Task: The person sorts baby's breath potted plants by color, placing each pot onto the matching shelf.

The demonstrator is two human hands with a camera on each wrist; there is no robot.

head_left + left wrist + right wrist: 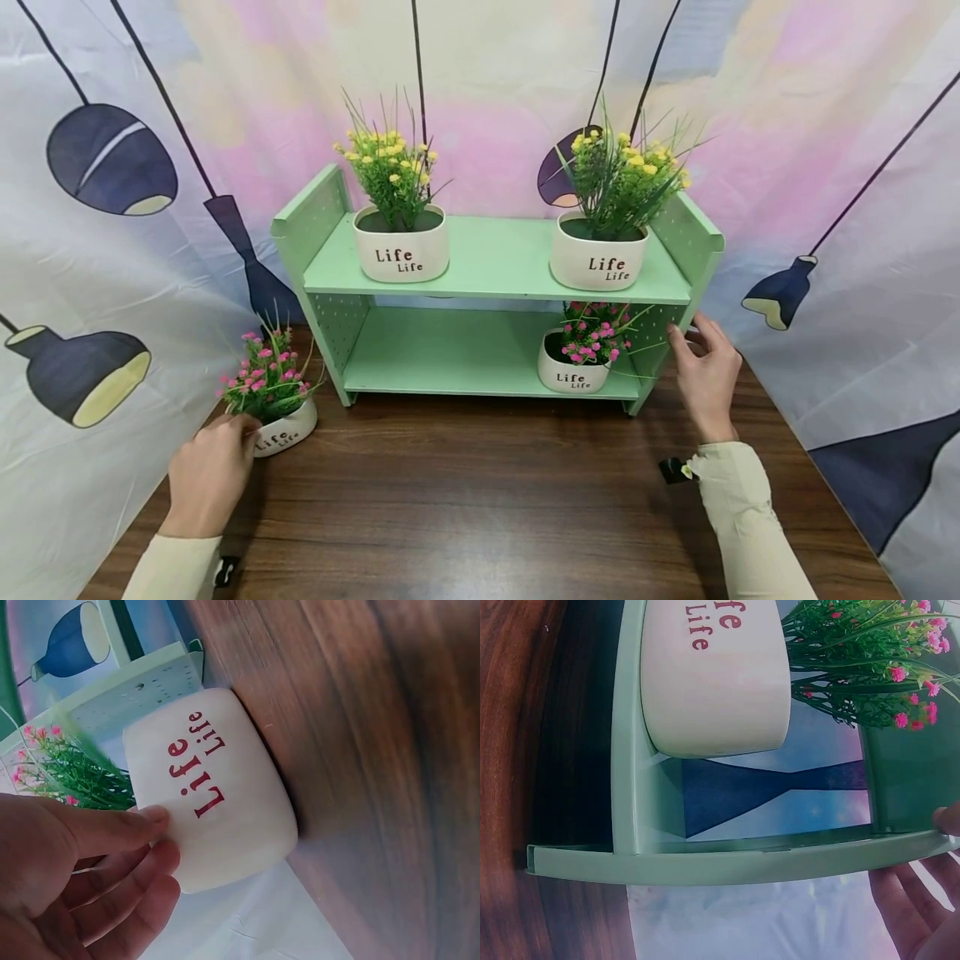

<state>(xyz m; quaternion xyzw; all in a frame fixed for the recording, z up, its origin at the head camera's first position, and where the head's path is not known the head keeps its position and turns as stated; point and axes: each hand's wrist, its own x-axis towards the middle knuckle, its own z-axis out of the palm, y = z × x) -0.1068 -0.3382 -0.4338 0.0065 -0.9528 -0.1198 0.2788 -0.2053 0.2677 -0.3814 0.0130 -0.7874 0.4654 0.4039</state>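
At the left of the table stands a white oval flowerpot (287, 432) with pink artificial flowers and red "Life" lettering. My left hand (212, 473) pinches its rim at the near-left end; the left wrist view shows the thumb and fingertips at the edge of this pot (217, 795). A light green two-tier shelf (450, 350) stands in the middle. My right hand (707, 371) grips its right side panel (780, 866), thumb at the inner side and fingers outside. On the lower tier, at the right, sits another pink-flowered pot (574, 371).
Two white pots with yellow flowers stand on the upper tier, the left one (401, 250) and the right one (598, 257). The brown wooden table (465, 500) extends in front of the shelf. A cloth backdrop (495, 117) with printed lamps hangs behind and at the sides.
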